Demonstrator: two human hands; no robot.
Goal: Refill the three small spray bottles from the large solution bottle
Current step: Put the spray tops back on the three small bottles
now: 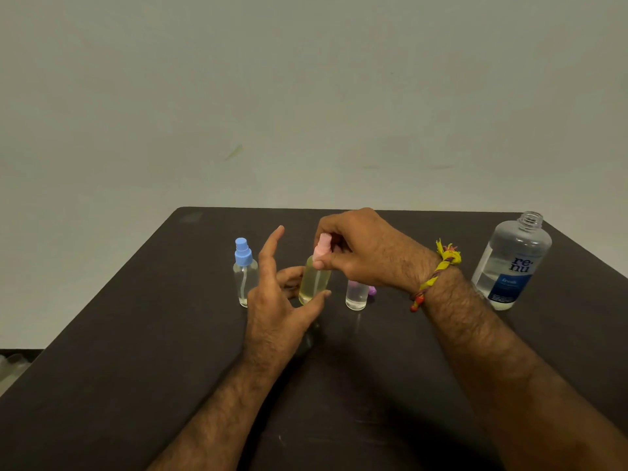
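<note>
Three small clear spray bottles stand in a row on the dark table [136, 334]. The left bottle [245, 280] wears a blue spray cap. The middle bottle [314, 280] holds yellowish liquid and has a pink spray cap [321, 249], which my right hand [360, 253] pinches from above. My left hand [278, 300] sits around the middle bottle's base, thumb touching its front, fingers spread and loose. The right bottle [356, 295] stands without its cap, and a purple cap [373, 289] lies just behind it, partly hidden by my right hand. The large solution bottle [511, 263] stands uncapped at far right.
The table's back edge runs just behind the bottles, against a plain pale wall. The table's left edge slants down toward the lower left. A thread bracelet [438, 266] circles my right wrist.
</note>
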